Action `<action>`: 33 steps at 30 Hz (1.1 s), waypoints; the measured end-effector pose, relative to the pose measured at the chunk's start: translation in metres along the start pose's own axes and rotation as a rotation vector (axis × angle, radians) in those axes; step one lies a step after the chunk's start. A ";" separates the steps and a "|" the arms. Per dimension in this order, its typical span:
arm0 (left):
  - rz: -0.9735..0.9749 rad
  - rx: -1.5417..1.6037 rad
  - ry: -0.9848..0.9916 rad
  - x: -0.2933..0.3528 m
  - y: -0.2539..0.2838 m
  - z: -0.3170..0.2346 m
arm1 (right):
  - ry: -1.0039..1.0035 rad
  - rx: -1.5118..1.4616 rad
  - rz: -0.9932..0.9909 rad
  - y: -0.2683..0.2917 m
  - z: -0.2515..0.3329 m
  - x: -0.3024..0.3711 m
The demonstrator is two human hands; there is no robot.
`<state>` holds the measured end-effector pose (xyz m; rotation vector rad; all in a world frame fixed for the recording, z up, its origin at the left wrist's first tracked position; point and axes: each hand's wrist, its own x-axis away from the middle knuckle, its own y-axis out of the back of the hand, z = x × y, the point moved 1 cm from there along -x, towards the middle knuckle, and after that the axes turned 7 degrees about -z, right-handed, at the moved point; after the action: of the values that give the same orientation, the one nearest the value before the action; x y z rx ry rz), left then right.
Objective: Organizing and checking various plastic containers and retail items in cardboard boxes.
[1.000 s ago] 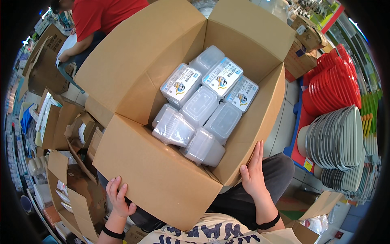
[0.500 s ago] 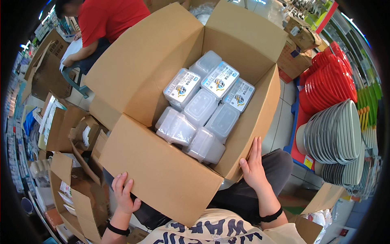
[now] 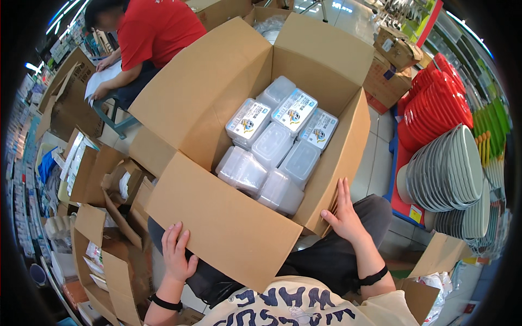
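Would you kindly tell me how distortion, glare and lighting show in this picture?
Head view: black corners, shelves at far left bent and soft; head view: white glints on the plastic containers and red stack; head view: open carton fairly sharp, its inner left wall darker than its near flap.

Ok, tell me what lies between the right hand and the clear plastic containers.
The side wall of the open cardboard box lies between the right hand and the clear plastic containers, as the head view shows.
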<state>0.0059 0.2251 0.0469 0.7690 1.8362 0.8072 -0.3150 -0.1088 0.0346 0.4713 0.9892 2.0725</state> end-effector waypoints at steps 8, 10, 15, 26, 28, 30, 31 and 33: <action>-0.033 0.007 -0.006 -0.001 -0.005 -0.003 | 0.033 0.069 0.069 0.007 -0.022 0.004; -0.023 0.015 -0.015 -0.002 -0.005 -0.003 | 0.011 0.055 0.067 0.008 -0.022 0.004; 0.041 -0.013 -0.026 -0.018 0.006 -0.010 | -0.005 0.042 0.073 0.011 -0.017 0.003; 1.150 -0.523 -0.083 -0.270 -0.014 -0.031 | -0.041 0.013 0.079 0.013 -0.014 0.003; 1.180 -0.644 -0.151 -0.315 -0.053 -0.043 | -0.034 0.006 0.064 0.014 -0.013 0.003; 1.016 -0.649 -0.099 -0.353 -0.098 -0.063 | -0.035 -0.011 0.065 0.016 -0.014 0.004; 0.965 -0.614 -0.103 -0.368 -0.120 -0.072 | -0.040 -0.013 0.054 0.017 -0.014 0.004; 0.766 -0.430 -0.014 -0.382 -0.173 -0.078 | -0.020 -0.037 0.053 0.017 -0.015 0.005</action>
<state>0.0397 -0.1919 0.1291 1.1916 1.2555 1.6089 -0.3353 -0.1189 0.0381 0.5032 0.9339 2.1257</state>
